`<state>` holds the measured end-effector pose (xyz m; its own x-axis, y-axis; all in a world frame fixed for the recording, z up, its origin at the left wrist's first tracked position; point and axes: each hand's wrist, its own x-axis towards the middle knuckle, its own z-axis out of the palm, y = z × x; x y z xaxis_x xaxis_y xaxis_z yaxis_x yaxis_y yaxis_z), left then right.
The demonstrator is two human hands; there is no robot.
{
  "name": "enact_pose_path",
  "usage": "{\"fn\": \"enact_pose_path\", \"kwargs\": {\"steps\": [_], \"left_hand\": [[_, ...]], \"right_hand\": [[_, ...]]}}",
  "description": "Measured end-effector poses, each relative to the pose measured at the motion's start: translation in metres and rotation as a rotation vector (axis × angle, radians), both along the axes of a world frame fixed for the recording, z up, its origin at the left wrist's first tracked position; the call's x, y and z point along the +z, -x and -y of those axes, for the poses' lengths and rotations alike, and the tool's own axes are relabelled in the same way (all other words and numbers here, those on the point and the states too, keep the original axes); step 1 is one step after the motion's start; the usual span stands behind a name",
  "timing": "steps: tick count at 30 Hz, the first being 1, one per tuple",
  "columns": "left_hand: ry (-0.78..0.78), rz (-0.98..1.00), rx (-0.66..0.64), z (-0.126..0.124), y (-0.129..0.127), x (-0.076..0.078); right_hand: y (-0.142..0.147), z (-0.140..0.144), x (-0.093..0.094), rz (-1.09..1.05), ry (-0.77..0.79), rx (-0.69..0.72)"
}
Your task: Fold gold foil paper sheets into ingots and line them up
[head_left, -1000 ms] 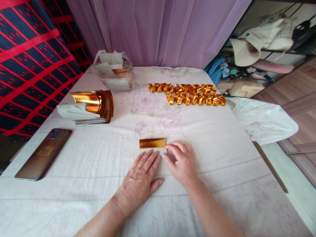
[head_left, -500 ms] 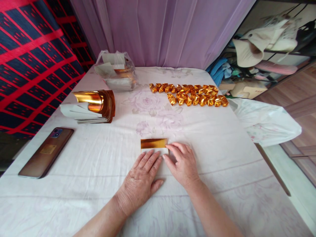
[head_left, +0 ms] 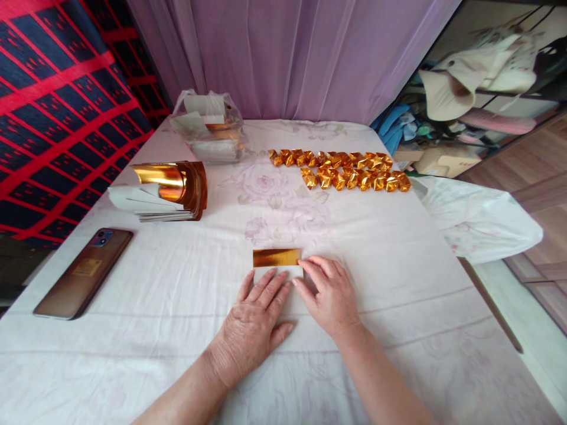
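Observation:
A small sheet of gold foil paper (head_left: 277,258) lies folded in front of me, with a gold band on its far side and a white strip along its near side. My left hand (head_left: 257,319) lies flat, palm down, its fingertips on the white strip and its fingers spread. At the right end of the paper is my right hand (head_left: 330,295), index fingertip touching the gold edge and thumb lower down by the white part. A gap shows between that thumb and index finger. The paper's near edge is hidden under my left fingers.
Folded gold paper pieces (head_left: 341,168) stand in two rows at the back right. Gold and white paper sheets (head_left: 190,192) are stacked at left, before a plastic bag (head_left: 210,130) of more paper. A phone (head_left: 84,274) lies near the left edge. A white bag (head_left: 482,218) hangs beyond the right edge.
My left little finger has spread a little to the left, off the paper's corner. Both hands and the paper otherwise stay nearly in place.

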<state>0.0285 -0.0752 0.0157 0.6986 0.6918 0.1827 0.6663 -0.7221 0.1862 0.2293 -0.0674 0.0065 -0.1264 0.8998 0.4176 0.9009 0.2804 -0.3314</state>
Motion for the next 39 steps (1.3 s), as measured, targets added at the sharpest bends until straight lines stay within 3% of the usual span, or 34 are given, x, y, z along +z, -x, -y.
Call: {"fn": "enact_pose_path", "kwargs": {"steps": [19, 29, 33, 35, 39], "left_hand": [[0.006, 0.018, 0.004, 0.000, 0.000, -0.002], [-0.007, 0.006, 0.003, 0.001, 0.000, -0.004], [-0.036, 0.106, -0.002, -0.002, 0.005, 0.001], [-0.068, 0.210, 0.051, -0.007, 0.011, 0.006], [-0.087, 0.370, 0.293, -0.019, 0.023, 0.012]], "right_hand": [[-0.001, 0.001, 0.001, 0.020, -0.052, -0.002], [-0.001, -0.003, -0.003, -0.159, -0.030, 0.073], [-0.002, -0.004, -0.004, -0.197, -0.023, 0.081], [-0.003, -0.004, -0.003, -0.189, -0.009, 0.088], [-0.004, -0.003, 0.002, -0.205, -0.008, 0.117]]}}
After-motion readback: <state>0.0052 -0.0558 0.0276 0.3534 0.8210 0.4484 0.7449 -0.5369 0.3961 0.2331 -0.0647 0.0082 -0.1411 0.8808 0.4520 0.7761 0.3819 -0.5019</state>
